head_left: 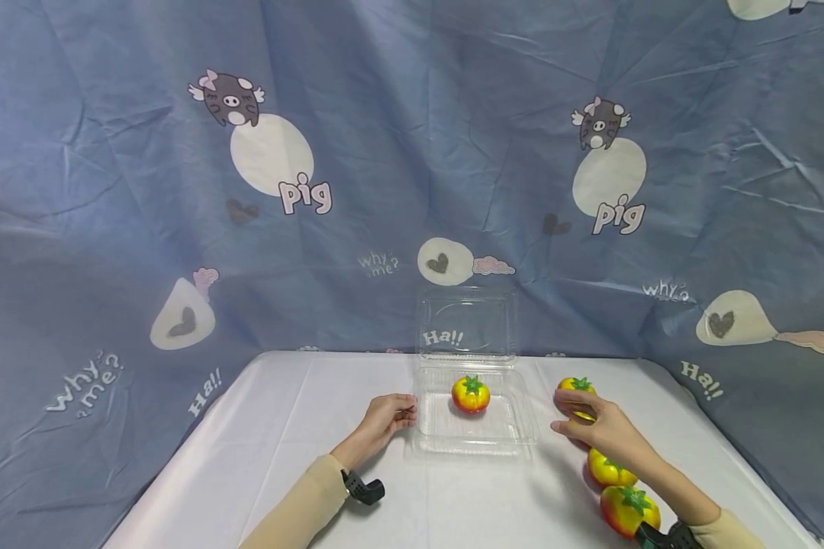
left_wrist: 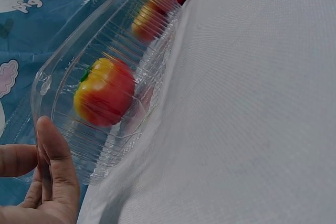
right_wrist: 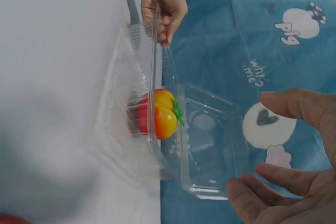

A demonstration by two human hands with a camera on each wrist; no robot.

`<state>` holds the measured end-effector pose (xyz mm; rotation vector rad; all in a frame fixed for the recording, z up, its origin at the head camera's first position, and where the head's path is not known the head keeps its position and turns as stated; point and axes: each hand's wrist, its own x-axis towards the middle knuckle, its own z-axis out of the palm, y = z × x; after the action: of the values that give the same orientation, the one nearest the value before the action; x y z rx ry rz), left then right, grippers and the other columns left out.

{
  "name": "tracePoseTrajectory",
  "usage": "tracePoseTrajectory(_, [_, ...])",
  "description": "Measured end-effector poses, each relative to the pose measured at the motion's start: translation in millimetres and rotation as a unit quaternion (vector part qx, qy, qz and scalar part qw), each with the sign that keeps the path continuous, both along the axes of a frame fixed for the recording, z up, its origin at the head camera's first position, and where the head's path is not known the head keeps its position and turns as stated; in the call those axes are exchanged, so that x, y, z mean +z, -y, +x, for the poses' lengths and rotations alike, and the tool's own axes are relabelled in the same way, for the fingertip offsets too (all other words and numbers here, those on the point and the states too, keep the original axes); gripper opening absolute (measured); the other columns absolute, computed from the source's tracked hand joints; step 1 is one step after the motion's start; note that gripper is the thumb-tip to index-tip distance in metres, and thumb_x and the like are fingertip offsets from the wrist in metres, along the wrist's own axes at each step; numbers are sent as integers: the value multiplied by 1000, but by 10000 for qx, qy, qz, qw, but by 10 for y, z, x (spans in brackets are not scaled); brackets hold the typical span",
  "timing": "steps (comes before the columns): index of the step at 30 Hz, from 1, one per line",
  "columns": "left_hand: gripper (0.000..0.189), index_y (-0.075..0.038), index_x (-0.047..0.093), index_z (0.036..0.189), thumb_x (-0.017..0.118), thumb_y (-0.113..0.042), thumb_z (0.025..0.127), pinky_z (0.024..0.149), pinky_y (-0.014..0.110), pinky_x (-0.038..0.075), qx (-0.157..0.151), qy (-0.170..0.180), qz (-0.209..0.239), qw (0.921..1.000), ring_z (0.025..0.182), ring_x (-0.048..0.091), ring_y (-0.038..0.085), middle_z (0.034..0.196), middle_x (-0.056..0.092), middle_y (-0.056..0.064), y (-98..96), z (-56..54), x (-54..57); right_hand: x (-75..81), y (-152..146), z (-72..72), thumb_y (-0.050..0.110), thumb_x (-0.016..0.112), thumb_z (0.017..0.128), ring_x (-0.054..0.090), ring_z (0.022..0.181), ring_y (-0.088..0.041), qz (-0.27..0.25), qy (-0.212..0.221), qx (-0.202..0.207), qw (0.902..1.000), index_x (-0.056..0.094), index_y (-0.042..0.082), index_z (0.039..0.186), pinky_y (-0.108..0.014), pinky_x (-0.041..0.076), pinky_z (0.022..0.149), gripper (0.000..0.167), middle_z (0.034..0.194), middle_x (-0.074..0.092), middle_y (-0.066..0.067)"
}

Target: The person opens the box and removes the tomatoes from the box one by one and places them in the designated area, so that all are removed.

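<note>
A clear plastic clamshell box [head_left: 477, 444] lies on the table with its lid [head_left: 467, 320] raised at the back. One red-and-yellow toy tomato [head_left: 471, 395] with a green leafy top sits inside, toward the back. My left hand [head_left: 382, 419] pinches the box's left rim; the left wrist view shows the thumb [left_wrist: 55, 148] and fingers on either side of that edge. To the right of the box, my right hand [head_left: 607, 428] hovers at another toy tomato [head_left: 580, 383], partly covering it. In the right wrist view the right hand's fingers [right_wrist: 286, 179] are spread, with nothing between them.
Two more toy tomatoes, one at the middle right [head_left: 611, 467] and one nearer [head_left: 629, 509], lie beside and under the right forearm. A white cloth [head_left: 446, 503] covers the table. Behind it hangs a blue printed curtain [head_left: 398, 152].
</note>
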<state>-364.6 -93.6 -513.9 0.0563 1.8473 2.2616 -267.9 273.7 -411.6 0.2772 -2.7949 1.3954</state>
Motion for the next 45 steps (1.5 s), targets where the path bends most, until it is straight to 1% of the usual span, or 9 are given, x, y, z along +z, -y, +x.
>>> tracePoseTrajectory(4, [37, 20, 50, 120, 55, -5, 93, 68, 22, 55, 3, -10, 10, 10000, 72, 58, 11, 84, 61, 6, -5, 3, -8, -2, 51, -73, 41, 75, 82, 55, 123, -36, 33, 34, 1, 10000, 51, 1, 136, -35, 53, 93, 71, 134, 56, -19])
tracePoseTrajectory(10, [37, 19, 50, 121, 55, -6, 93, 68, 22, 55, -12, 58, -25, 10000, 72, 59, 11, 84, 60, 5, -8, 4, 1, -2, 95, -167, 43, 74, 82, 56, 122, -37, 168, -52, 14, 9998, 52, 4, 135, -44, 51, 97, 70, 135, 56, -18])
tracePoseTrajectory(15, [38, 19, 49, 122, 55, -7, 95, 69, 23, 55, -57, 46, -52, 10000, 72, 59, 11, 83, 60, 3, 9, 6, 24, 7, 150, -230, 38, 75, 83, 57, 120, -38, 98, -206, 112, 9997, 53, 2, 134, -42, 52, 95, 66, 134, 56, -20])
tracePoseTrajectory(20, [39, 21, 47, 123, 53, -5, 95, 71, 24, 55, -166, 47, -34, 9998, 73, 59, 11, 84, 60, 4, 23, 57, 102, -14, 220, -291, 30, 75, 84, 59, 118, -37, -163, -299, 240, 9991, 54, -1, 132, -36, 55, 90, 61, 131, 59, -21])
tracePoseTrajectory(24, [39, 22, 46, 123, 53, -4, 95, 72, 24, 56, -191, 43, -27, 9998, 74, 59, 11, 84, 60, 5, 17, 130, 191, -38, 293, -354, 27, 75, 84, 57, 120, -40, -233, -288, 291, 9989, 53, -4, 132, -36, 56, 89, 61, 131, 58, -23])
tracePoseTrajectory(27, [39, 21, 47, 123, 54, -5, 95, 71, 23, 56, -130, 56, -22, 9999, 73, 59, 11, 84, 61, 5, 14, 97, 148, -49, 363, -418, 26, 75, 84, 56, 120, -40, -171, -279, 274, 9991, 53, -4, 132, -39, 55, 90, 60, 131, 57, -24])
tracePoseTrajectory(31, [38, 19, 49, 122, 55, -7, 95, 69, 23, 55, -61, 32, -58, 10000, 73, 59, 11, 85, 61, 4, 16, 17, 38, -61, 466, -500, 25, 76, 83, 55, 121, -41, -210, -180, 236, 9993, 54, -2, 131, -42, 55, 92, 60, 131, 57, -23])
tracePoseTrajectory(38, [34, 17, 53, 117, 56, -6, 93, 69, 22, 55, 62, -23, -123, 9999, 72, 59, 10, 83, 61, 3, 0, 26, 28, -94, 606, -628, 21, 77, 81, 57, 118, -42, -157, -247, 258, 9992, 56, -3, 129, -43, 54, 93, 57, 128, 59, -22])
tracePoseTrajectory(45, [36, 17, 52, 118, 57, -8, 93, 70, 23, 55, 33, -9, -104, 9999, 73, 59, 11, 90, 62, 10, 15, 15, 27, -120, 696, -708, 20, 78, 80, 57, 118, -43, -191, -264, 285, 9991, 57, -6, 125, -45, 51, 97, 56, 127, 59, -25])
